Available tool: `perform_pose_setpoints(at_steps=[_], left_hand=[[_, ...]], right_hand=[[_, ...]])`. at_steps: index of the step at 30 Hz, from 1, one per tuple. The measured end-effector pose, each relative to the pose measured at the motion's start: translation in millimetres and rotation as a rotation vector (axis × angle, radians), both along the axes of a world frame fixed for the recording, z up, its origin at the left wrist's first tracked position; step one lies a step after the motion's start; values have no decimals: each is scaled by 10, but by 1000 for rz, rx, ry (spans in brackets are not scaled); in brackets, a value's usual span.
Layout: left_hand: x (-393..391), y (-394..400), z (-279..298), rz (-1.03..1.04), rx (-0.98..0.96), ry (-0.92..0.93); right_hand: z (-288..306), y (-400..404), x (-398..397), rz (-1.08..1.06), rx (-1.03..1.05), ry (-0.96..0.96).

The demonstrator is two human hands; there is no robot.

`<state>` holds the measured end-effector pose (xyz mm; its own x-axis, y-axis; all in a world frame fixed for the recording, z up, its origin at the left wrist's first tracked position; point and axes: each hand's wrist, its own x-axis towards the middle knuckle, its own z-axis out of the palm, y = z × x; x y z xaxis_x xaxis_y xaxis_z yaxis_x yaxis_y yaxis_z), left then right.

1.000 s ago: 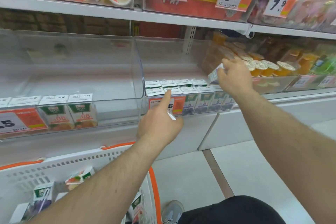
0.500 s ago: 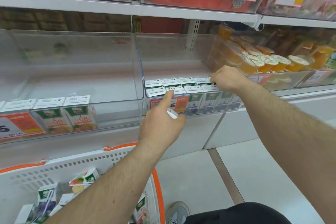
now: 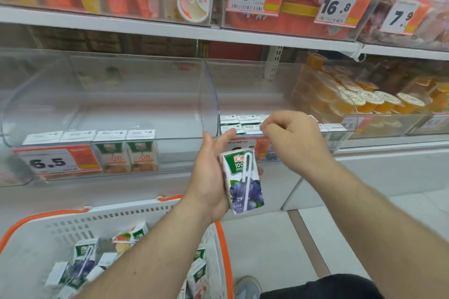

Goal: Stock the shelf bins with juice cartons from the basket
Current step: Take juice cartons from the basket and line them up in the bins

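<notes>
Both hands are raised in front of the shelf bins. Left hand [image 3: 209, 177] grasps a small blueberry juice carton [image 3: 243, 181], holding it nearly upright with its printed face and white straw turned toward the person; the thumb side and palm cradle the carton's left edge while the index finger points up toward the shelf. Right hand [image 3: 295, 139] hangs just above and to the right of that carton, fingers loosely curled with the fingertips drawn together; whether it pinches anything I cannot tell. Behind the hands stands a clear plastic middle bin [image 3: 243, 94] with rows of blueberry cartons [image 3: 239, 124] lined up along its front, their white tops showing. To the left, a second clear left bin [image 3: 102, 94] holds a single front row of orange-labelled cartons [image 3: 128, 153] beside a price tag reading 6.5 [image 3: 57, 161]. To the right, a further bin is heaped with orange jelly cups [image 3: 364, 102]. Down at the lower left sits a white basket [image 3: 136, 213] with orange handles, and more juice cartons [image 3: 83, 262] lie jumbled inside it. An upper shelf [image 3: 145, 28] carries price tags reading 9.8, 16.8 and 7.9. One grey shoe [image 3: 247, 286] shows on the pale floor.
</notes>
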<state>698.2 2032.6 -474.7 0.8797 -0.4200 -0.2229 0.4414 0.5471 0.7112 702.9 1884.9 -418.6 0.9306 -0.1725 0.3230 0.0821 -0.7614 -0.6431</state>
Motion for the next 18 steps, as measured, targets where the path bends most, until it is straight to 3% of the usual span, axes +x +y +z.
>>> perform_pose_setpoints(at_steps=[2,4,6,11,12,15,18], left_hand=[[-2,-6,26,-1,-54,-9],[-6,-10,20,18,-48,-70],[-33,-10,8,43,15,-142],[-59,147,-122,81,41,-363],[-38,228,-181,53,85,-449],[-26,376,-333,-47,506,-755],[-59,290,-378,69,748,-841]], right_hand=[[48,209,-190,130,195,214],[25,300,-318,193,10,342],[-46,349,-396,193,-175,312],[-239,298,-439,289,-111,141],[-250,275,-456,313,-98,145],[-281,216,-470,401,26,139],[-263,171,-446,442,112,130]])
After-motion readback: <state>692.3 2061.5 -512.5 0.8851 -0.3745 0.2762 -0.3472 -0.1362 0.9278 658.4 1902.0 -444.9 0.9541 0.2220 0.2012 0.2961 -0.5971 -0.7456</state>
